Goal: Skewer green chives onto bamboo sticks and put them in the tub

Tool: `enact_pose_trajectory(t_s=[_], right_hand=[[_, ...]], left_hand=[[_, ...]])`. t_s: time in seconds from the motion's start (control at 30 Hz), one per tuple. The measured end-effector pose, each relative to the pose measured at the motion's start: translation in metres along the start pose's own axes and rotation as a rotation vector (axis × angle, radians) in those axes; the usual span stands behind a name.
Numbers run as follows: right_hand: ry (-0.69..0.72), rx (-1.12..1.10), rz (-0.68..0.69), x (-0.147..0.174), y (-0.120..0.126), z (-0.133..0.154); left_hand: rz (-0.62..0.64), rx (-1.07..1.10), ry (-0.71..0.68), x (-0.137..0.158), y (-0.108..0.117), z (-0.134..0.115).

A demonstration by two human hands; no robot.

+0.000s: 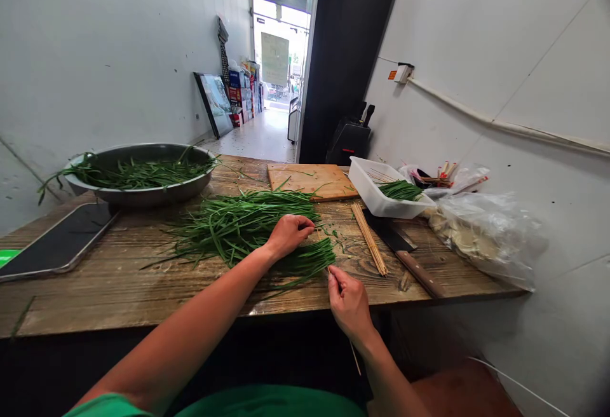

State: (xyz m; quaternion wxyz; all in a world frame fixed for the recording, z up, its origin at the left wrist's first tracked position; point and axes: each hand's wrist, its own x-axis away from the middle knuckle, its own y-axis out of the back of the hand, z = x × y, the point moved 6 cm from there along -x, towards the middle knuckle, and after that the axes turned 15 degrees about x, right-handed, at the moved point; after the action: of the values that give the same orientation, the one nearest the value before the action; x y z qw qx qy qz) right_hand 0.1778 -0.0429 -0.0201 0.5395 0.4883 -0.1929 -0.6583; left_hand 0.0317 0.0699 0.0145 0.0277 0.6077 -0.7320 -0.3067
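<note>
Long green garlic chives (238,220) lie in a loose heap on the wooden table, and a neater row of them (309,258) has its cut ends toward the right. My left hand (288,236) reaches over this row with thumb and fingertips pinched together at its far edge. A thin pale tip shows beside those fingertips; what they grip is too small to make out. My right hand (350,302) is closed on a thin bamboo skewer (355,358) at the near edge of the row. The skewer's rear end sticks out below the hand, past the table edge.
A metal basin (138,198) of chives and a phone (57,239) are at left. A cutting board (305,180) lies behind. Rightward are bamboo skewers (369,239), a cleaver (407,258), a white plastic tub (381,194) with skewered chives and a plastic bag (486,232).
</note>
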Motion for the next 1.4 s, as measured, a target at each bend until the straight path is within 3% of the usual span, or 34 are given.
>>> enact_pose_trajectory(t_s=[0.27,0.43,0.57,0.8,1.17,1.4], right_hand=[[-0.004,0.003,0.002,0.0,0.002,0.001],[-0.022,0.004,-0.002,0.0,0.002,0.001],[-0.021,0.028,-0.005,0.0,0.003,0.001],[-0.023,0.016,-0.003,0.002,0.002,0.001],[-0.016,0.008,-0.005,0.001,0.001,0.0],[-0.023,0.007,-0.007,0.002,0.001,-0.001]], left_hand=[[0.064,0.042,-0.011,0.003,-0.006,-0.004],[0.27,0.066,-0.108,0.005,-0.004,-0.018],[0.097,-0.17,-0.188,0.0,0.018,-0.013],[0.113,-0.623,-0.263,-0.001,0.002,-0.004],[0.098,-0.561,-0.348,0.001,-0.01,-0.015],[0.055,-0.593,-0.314,-0.003,-0.007,-0.013]])
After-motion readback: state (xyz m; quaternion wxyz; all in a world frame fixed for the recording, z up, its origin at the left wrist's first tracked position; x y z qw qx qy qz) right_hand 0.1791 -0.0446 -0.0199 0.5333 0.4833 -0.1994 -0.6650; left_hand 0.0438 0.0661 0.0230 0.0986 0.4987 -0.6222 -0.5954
